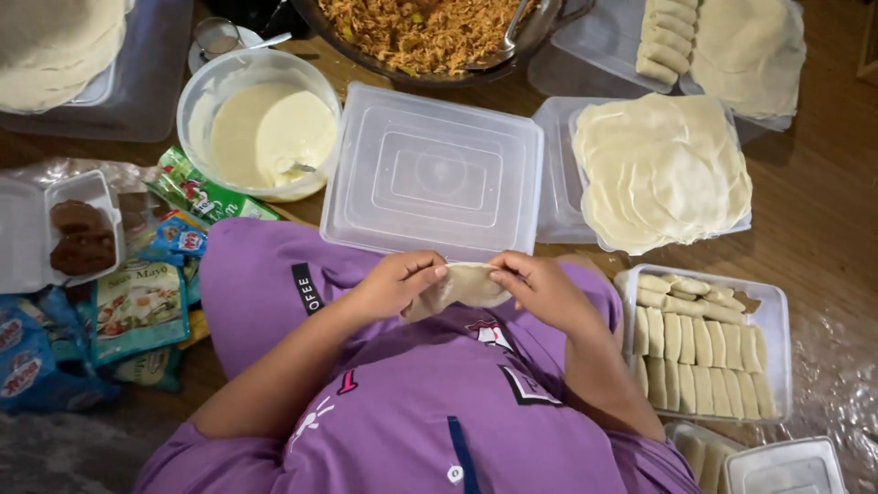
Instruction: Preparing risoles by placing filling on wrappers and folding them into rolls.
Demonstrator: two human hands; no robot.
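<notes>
Pale dough, a thin wrapper (462,285) folded around something unseen, sits between both hands just above the person's lap, over the purple shirt (412,402). The left hand (398,284) pinches its left end with thumb and fingertips closed on the edge; the right hand (540,291) grips the right end the same way. Such a thin sheet could tear if the fingers pull apart too hard, and a loosely pinched edge might open and let filling drop onto the shirt.

Just ahead of the hands lies an upturned clear plastic lid (432,172), bare on top. To its right, a stack of round wrappers (660,169) rests on another clear lid. Beside the right arm, a clear rectangular box (776,316) holds rows of finished pale rolls, packed side by side. Left of the lid, a white round tub (197,91) holds creamy batter with a spoon sunk in it. Further off, a large dark pan (320,18) carries shredded orange-brown filling and a metal ladle. At far left, a white foam box (18,229) contains brown patties, with sauce packets (137,306) scattered nearby
</notes>
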